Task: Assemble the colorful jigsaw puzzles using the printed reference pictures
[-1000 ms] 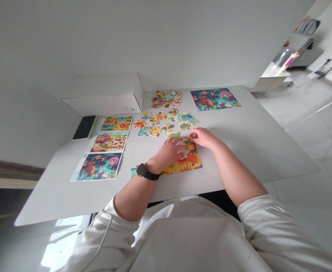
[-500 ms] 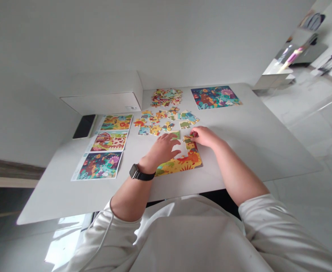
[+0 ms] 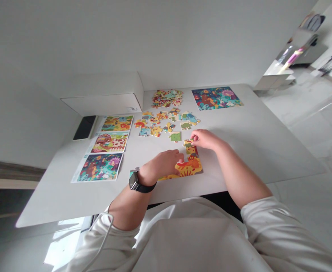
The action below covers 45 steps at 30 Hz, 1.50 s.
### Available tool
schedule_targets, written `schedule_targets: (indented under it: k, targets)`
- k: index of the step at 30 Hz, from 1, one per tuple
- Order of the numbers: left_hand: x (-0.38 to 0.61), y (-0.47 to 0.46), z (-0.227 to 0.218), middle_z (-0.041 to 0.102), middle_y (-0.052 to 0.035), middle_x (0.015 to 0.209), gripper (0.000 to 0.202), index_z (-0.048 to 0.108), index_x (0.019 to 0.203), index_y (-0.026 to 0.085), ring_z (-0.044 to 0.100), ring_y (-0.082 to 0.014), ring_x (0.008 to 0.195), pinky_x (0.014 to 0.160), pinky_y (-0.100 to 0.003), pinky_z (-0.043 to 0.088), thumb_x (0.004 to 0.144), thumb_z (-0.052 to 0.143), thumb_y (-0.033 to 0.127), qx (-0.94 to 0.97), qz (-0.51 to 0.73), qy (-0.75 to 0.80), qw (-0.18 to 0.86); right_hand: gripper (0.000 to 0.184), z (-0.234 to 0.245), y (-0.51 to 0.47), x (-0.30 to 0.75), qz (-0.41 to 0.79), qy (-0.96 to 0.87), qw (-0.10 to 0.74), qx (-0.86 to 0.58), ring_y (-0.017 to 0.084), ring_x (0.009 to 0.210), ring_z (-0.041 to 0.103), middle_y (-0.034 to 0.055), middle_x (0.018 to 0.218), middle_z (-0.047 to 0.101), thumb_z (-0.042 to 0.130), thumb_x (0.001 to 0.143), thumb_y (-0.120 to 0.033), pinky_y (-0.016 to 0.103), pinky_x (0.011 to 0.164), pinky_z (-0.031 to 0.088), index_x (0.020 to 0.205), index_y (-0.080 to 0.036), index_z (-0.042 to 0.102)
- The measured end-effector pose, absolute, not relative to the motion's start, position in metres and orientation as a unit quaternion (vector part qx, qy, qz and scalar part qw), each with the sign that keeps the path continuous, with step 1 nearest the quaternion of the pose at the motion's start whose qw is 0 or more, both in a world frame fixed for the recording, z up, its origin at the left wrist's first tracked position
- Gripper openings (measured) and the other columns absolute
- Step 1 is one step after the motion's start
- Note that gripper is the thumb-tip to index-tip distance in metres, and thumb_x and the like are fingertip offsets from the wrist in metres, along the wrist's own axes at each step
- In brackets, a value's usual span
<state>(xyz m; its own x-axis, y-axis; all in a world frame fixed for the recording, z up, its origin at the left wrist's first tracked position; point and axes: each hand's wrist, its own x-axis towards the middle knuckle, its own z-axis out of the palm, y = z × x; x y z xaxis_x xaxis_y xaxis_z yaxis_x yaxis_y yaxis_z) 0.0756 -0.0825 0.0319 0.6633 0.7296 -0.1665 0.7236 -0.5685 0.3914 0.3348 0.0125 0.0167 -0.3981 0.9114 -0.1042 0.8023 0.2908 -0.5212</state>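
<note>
My right hand [image 3: 204,139] pinches a yellow-and-green puzzle piece [image 3: 187,143] at the upper end of the right column of a partly joined puzzle [image 3: 192,166]. The joined part forms an L, with an orange lion in its near right corner. Over the puzzle's near row lies my left hand [image 3: 168,162], fingers bent and thumb apart, with nothing seen in its grasp. It covers part of that row. A loose green piece [image 3: 175,136] lies just beyond both hands. Farther back are several loose animal pieces [image 3: 156,131].
A sheet of three printed pictures [image 3: 109,141] lies at the left beside a phone [image 3: 84,127]. Behind stands a white box [image 3: 103,104]. A heap of pieces [image 3: 167,98] and a finished dark-blue puzzle picture [image 3: 216,98] lie along the table's back.
My left hand has moved nearer to me, off the green piece and onto the puzzle's near row. My right hand stays at the right column, still pinching its piece.
</note>
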Motion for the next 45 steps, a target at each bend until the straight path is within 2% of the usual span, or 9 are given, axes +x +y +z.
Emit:
schedule_targets:
  k: [9, 14, 18, 22, 25, 31, 36, 41, 45]
  targets:
    - [0.077, -0.083, 0.048, 0.076, -0.0038, 0.122, 0.038, 0.074, 0.114, 0.027, 0.074, -0.0264, 0.105, 0.085, -0.033, 0.052, 0.083, 0.090, 0.041, 0.882, -0.067, 0.402, 0.236, 0.022, 0.020, 0.009, 0.332, 0.264, -0.807, 0.073, -0.523, 0.015, 0.081, 0.070, -0.0019, 0.094, 0.079, 0.091, 0.081, -0.020, 0.024, 0.071, 0.046, 0.098, -0.024, 0.076]
    - [0.072, -0.069, 0.048, 0.078, -0.0061, 0.113, 0.024, 0.074, 0.115, 0.024, 0.073, -0.0263, 0.100, 0.088, -0.036, 0.055, 0.098, 0.076, 0.042, 0.853, 0.055, 0.485, 0.187, 0.019, 0.023, 0.010, 0.333, 0.251, -0.816, 0.085, -0.514, 0.018, 0.082, 0.072, 0.0003, 0.093, 0.080, 0.089, 0.085, -0.025, 0.027, 0.072, 0.047, 0.101, -0.025, 0.079]
    - [0.065, -0.049, 0.036, 0.075, -0.0132, 0.124, 0.032, 0.069, 0.129, 0.021, 0.071, -0.0324, 0.116, 0.100, -0.044, 0.057, 0.099, 0.074, 0.031, 0.790, 0.182, 0.578, 0.097, 0.015, 0.020, 0.014, 0.333, 0.200, -0.812, 0.151, -0.527, 0.021, 0.088, 0.073, 0.0057, 0.099, 0.081, 0.081, 0.093, -0.023, 0.032, 0.080, 0.052, 0.108, -0.022, 0.080]
    - [0.061, -0.032, 0.017, 0.073, -0.0151, 0.134, 0.049, 0.064, 0.139, 0.022, 0.069, -0.0347, 0.124, 0.109, -0.049, 0.056, 0.092, 0.078, 0.021, 0.771, 0.213, 0.592, 0.098, 0.016, 0.012, 0.016, 0.326, 0.173, -0.814, 0.202, -0.516, 0.024, 0.097, 0.074, 0.0087, 0.109, 0.081, 0.076, 0.095, -0.018, 0.035, 0.091, 0.056, 0.109, -0.022, 0.080]
    - [0.062, -0.025, 0.006, 0.074, -0.0149, 0.135, 0.050, 0.065, 0.138, 0.023, 0.069, -0.0352, 0.126, 0.113, -0.050, 0.054, 0.090, 0.080, 0.022, 0.776, 0.213, 0.583, 0.110, 0.018, 0.007, 0.014, 0.316, 0.167, -0.828, 0.209, -0.493, 0.025, 0.103, 0.074, 0.0102, 0.114, 0.081, 0.075, 0.095, -0.015, 0.038, 0.096, 0.057, 0.111, -0.021, 0.080]
    - [0.066, -0.019, -0.002, 0.075, -0.0126, 0.116, 0.034, 0.067, 0.120, 0.021, 0.071, -0.0336, 0.114, 0.107, -0.050, 0.057, 0.088, 0.075, 0.016, 0.778, 0.228, 0.572, 0.127, 0.018, 0.004, 0.012, 0.306, 0.172, -0.842, 0.198, -0.472, 0.026, 0.108, 0.074, 0.0109, 0.115, 0.080, 0.075, 0.094, -0.014, 0.040, 0.100, 0.057, 0.109, -0.021, 0.080]
    - [0.065, -0.018, -0.005, 0.070, -0.0102, 0.114, 0.038, 0.064, 0.117, 0.022, 0.070, -0.0278, 0.104, 0.096, -0.044, 0.061, 0.082, 0.074, 0.008, 0.777, 0.289, 0.540, 0.143, 0.024, 0.002, 0.014, 0.306, 0.181, -0.835, 0.212, -0.475, 0.028, 0.111, 0.075, 0.0112, 0.117, 0.081, 0.077, 0.092, -0.015, 0.042, 0.102, 0.058, 0.115, -0.022, 0.080]
    - [0.069, -0.019, -0.006, 0.065, -0.0080, 0.115, 0.038, 0.064, 0.116, 0.021, 0.068, -0.0165, 0.084, 0.080, -0.033, 0.063, 0.084, 0.068, 0.001, 0.757, 0.359, 0.509, 0.200, 0.040, -0.003, 0.013, 0.302, 0.244, -0.799, 0.256, -0.487, 0.028, 0.110, 0.078, 0.0067, 0.114, 0.084, 0.078, 0.091, -0.017, 0.043, 0.101, 0.059, 0.130, -0.027, 0.074]
    - [0.074, -0.017, -0.007, 0.065, -0.0049, 0.113, 0.032, 0.065, 0.113, 0.021, 0.069, -0.0124, 0.085, 0.078, -0.027, 0.062, 0.086, 0.074, 0.005, 0.714, 0.444, 0.477, 0.256, 0.044, -0.010, 0.016, 0.297, 0.319, -0.743, 0.334, -0.484, 0.024, 0.097, 0.078, 0.0032, 0.110, 0.083, 0.080, 0.088, -0.023, 0.040, 0.092, 0.061, 0.131, -0.029, 0.072]
